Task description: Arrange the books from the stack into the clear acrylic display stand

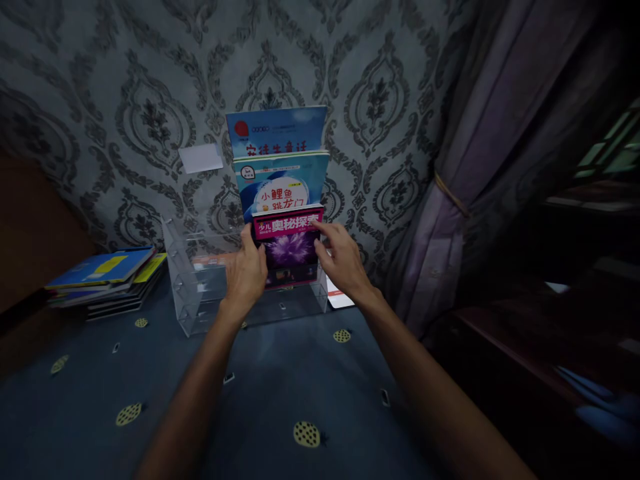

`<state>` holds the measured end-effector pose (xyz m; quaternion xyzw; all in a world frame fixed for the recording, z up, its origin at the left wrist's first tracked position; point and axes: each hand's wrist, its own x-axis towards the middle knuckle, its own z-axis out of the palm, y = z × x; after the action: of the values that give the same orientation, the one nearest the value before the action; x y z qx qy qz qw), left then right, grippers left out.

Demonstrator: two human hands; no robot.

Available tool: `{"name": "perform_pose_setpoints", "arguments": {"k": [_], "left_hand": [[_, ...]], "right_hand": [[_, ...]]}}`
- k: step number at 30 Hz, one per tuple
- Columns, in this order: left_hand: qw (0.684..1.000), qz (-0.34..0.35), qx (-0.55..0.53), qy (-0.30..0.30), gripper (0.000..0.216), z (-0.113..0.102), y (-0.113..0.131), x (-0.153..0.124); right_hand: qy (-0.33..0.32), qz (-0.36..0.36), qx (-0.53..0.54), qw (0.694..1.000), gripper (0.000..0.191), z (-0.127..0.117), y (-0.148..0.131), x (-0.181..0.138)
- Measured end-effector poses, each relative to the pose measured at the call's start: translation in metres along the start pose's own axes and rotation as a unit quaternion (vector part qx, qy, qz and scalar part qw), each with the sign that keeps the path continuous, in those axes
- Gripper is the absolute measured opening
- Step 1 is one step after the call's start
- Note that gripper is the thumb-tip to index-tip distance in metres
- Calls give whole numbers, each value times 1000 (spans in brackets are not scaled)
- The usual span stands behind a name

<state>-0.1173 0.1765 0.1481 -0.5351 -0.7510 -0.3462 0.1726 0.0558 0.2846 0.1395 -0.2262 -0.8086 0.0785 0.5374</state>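
Note:
A magenta and purple book stands nearly upright at the front of a clear acrylic book rack. My left hand grips the book's left edge, and my right hand closes on its right edge, index finger lying over the front cover near the top. Behind it rises a light blue book with a white circle on its cover. A darker blue book stands tallest at the back. The lower parts of both blue books are hidden.
Left of the rack lies a stack of books, a blue one on top. A white and red item sits at the rack's right end. Patterned wallpaper rises behind, and a tied purple curtain hangs to the right. A blue pineapple-print cloth covers the table.

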Motion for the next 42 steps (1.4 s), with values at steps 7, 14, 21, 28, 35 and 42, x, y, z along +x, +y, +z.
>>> {"name": "perform_pose_setpoints", "arguments": {"k": [7, 14, 21, 28, 35, 42], "left_hand": [[1000, -8, -21, -4, 52, -4, 2, 1], [999, -16, -36, 1, 51, -5, 3, 0], [1000, -15, -10, -14, 51, -13, 9, -1], [1000, -17, -2, -11, 53, -16, 10, -1], [1000, -3, 0, -8, 55, -16, 6, -1], [1000, 1, -12, 6, 59, -19, 1, -1]], "right_hand": [[18, 12, 16, 1000, 29, -6, -5, 4], [29, 20, 14, 999, 23, -16, -11, 7], [8, -9, -12, 1000, 21, -29, -21, 11], [0, -6, -18, 1000, 22, -34, -26, 11], [-9, -1, -20, 1000, 22, -34, -26, 11], [-10, -6, -27, 1000, 21, -36, -25, 11]]}}
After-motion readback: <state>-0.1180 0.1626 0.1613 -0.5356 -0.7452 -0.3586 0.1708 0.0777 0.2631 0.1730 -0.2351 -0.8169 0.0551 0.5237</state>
